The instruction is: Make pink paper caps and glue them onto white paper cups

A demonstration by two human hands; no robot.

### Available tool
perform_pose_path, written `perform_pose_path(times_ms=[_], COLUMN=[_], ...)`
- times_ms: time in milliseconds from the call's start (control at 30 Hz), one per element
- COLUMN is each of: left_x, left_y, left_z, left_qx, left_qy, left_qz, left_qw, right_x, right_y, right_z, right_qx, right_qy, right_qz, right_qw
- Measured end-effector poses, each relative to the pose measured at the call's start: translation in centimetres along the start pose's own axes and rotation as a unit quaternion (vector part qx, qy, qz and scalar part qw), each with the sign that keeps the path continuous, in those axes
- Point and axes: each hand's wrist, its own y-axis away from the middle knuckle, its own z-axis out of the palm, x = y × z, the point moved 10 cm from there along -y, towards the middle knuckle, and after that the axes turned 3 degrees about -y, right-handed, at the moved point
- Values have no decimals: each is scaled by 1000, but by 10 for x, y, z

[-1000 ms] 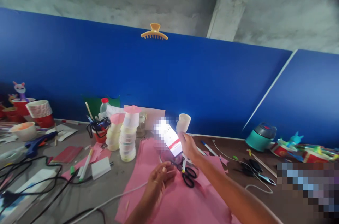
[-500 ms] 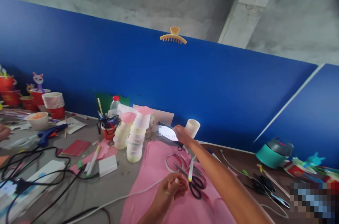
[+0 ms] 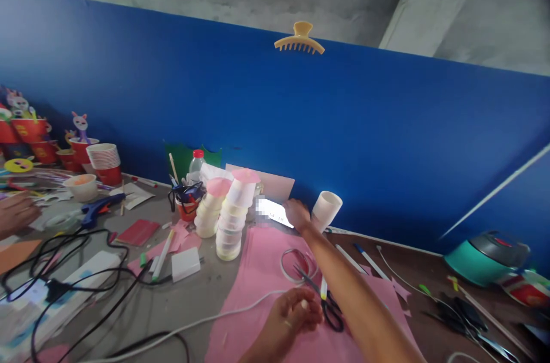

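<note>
My right hand (image 3: 298, 214) is closed at the right end of a smartphone (image 3: 275, 212) with a lit screen, which leans at the back of the table; its fingertips are hidden. Lower down, my left hand (image 3: 295, 312) rests palm up over pink paper (image 3: 262, 271), its fingers curled and nothing visible in them. Black-handled scissors (image 3: 332, 314) lie just right of that hand, partly covered by my right forearm. A pen with a yellow end (image 3: 323, 287) and a coiled white cable (image 3: 289, 276) are close to the scissors.
A white paper cup (image 3: 326, 208) stands right of the phone. Two ringed cup stacks (image 3: 232, 225) with pink tops stand left. Black cables (image 3: 64, 271), a blue glue gun (image 3: 97, 211) and another person's hand (image 3: 19, 214) are further left. A teal container (image 3: 481, 260) stands right.
The view has turned slightly, so most things sit further right. My right hand has moved the phone a little left relative to the cup. My left hand stays curled by the scissors.
</note>
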Motion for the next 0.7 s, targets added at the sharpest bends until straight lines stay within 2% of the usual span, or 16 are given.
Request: perform_pose_path(times_ms=[133, 367, 467, 567, 700], left_x=[-1, 10, 14, 25, 53], left_y=[-1, 2, 2, 3, 8], left_z=[-5, -9, -11, -21, -38], left_qx=[18, 35, 53, 99, 177], left_qy=[-3, -43, -75, -119, -231], left_qz=[13, 37, 55, 93, 177], left_qw=[1000, 998, 994, 984, 940], right_x=[0, 12, 17, 20, 31], right_y=[0, 29, 61, 111, 183], right_z=[-10, -38, -50, -65, -81], right_qx=[23, 63, 79, 85, 69], right_qy=[26, -24, -70, -117, -157], right_qz=[42, 37, 5, -33, -46], right_qw=[999, 997, 994, 989, 984])
